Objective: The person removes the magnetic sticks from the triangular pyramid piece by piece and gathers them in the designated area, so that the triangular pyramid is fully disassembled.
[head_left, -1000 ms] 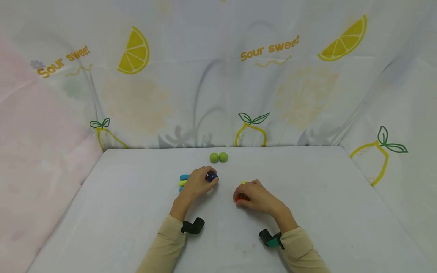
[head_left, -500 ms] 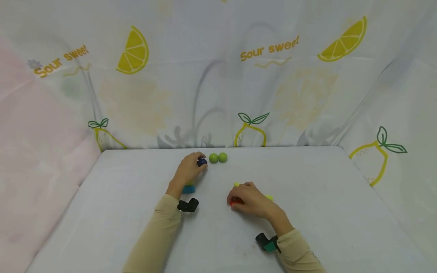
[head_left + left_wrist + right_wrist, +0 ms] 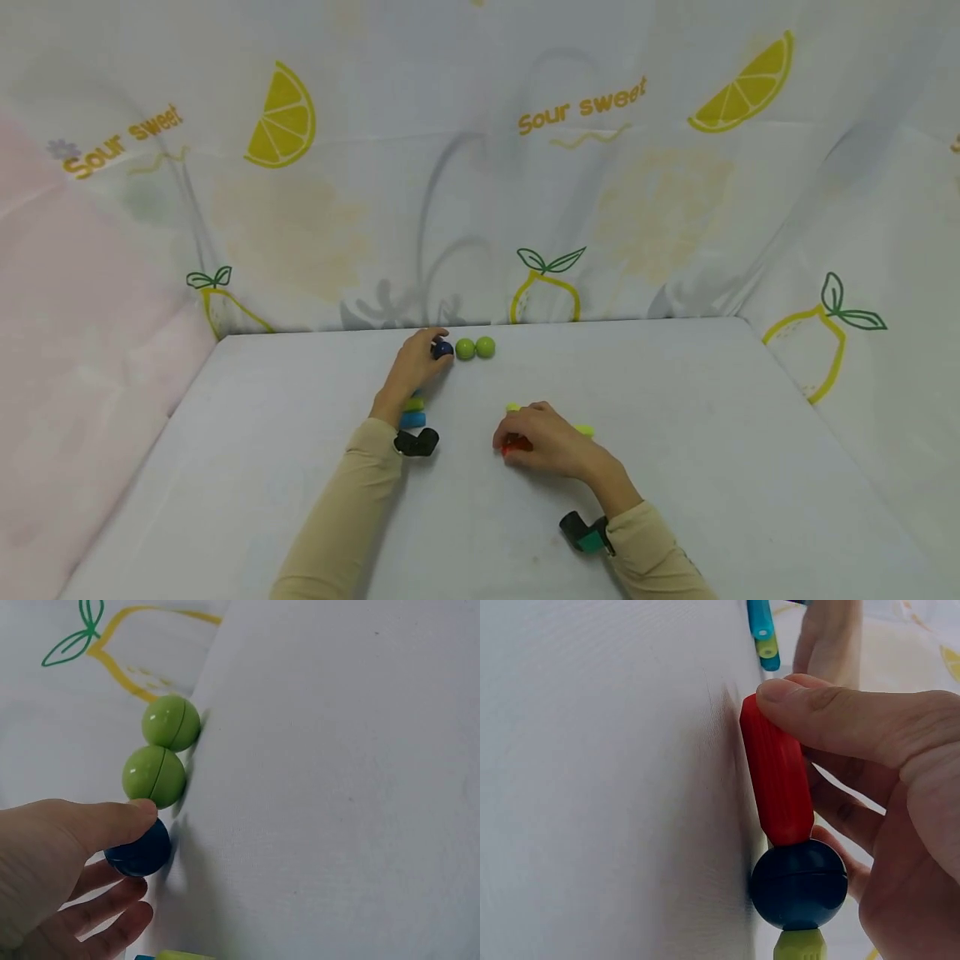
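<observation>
My left hand (image 3: 411, 367) holds a dark blue ball (image 3: 142, 853) between thumb and fingers at the back of the table. Beside that ball stand two green balls (image 3: 154, 776), touching each other in a row. My right hand (image 3: 553, 442) pinches a red rod (image 3: 778, 776), thumb at one end. The rod's other end meets a second dark blue ball (image 3: 799, 885), seen in the right wrist view. Below this ball shows the end of a yellow-green rod (image 3: 800, 946). Part of this group is hidden by the right hand in the head view.
Under the left wrist lie blue rods (image 3: 412, 420) and a yellow-green rod (image 3: 414, 404), side by side. Yellow-green pieces (image 3: 583, 431) show past the right hand. A white table (image 3: 675, 433) reaches back to a lemon-printed cloth (image 3: 480, 208).
My left hand has carried the dark blue ball back and left, up beside the green balls. The right hand has shifted slightly left with the red rod, exposing more yellow-green.
</observation>
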Tool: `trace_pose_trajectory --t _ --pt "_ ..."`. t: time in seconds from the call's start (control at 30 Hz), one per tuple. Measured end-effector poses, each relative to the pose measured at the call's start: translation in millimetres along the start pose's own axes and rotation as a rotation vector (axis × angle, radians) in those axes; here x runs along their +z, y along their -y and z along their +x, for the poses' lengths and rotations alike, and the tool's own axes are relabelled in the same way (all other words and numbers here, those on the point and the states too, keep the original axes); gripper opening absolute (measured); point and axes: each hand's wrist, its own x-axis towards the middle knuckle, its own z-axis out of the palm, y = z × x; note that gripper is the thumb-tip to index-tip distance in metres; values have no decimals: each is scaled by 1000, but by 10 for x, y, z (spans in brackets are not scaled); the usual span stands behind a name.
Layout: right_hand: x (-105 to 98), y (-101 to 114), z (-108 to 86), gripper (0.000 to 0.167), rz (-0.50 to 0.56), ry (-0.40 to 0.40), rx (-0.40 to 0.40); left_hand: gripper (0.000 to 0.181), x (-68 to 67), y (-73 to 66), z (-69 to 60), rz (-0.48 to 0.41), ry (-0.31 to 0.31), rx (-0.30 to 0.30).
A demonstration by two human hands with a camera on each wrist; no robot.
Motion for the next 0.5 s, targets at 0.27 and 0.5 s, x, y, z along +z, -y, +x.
trace_pose_trajectory --t 0.27,0.5 --pt "-34 -7 -3 10 78 -39 -31 42 146 -246 -205 32 -327 124" --pt "-213 -61 -100 11 213 -113 111 29 388 -578 -517 -8 57 411"
